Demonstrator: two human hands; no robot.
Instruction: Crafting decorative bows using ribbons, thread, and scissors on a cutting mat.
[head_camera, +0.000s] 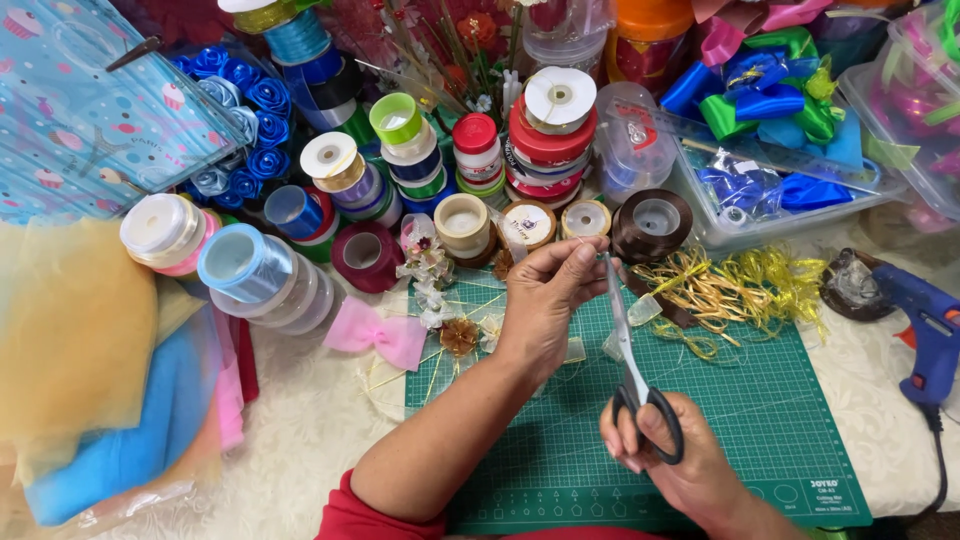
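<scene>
left hand: the left hand (545, 295) is raised over the top edge of the mat, fingers (575, 262) pinched together on something thin and pale that is too small to make out
right hand: the right hand (668, 455) is low on the mat, thumb and fingers through the black loops of the scissors (628, 350), closed around the handles
scissors: blades point up and away, their tips just beside the left fingertips; the blades look nearly closed, though how far apart they stand is hard to tell
cutting mat: the green cutting mat (760, 420) with a printed grid lies under both hands, on a white lace-patterned cloth
near the left hand: a pink bow (377, 333) at the mat's left edge, small white flower trims (428, 275) above it
near the scissors: a tangle of gold ribbon strands (735, 290) on the mat's upper right, a brown ribbon spool (652, 222) just behind
farther off: many ribbon spools in rows behind the mat, a blue glue gun (925, 330) at the right edge, folded yellow and blue netting (90, 370) at the left
</scene>
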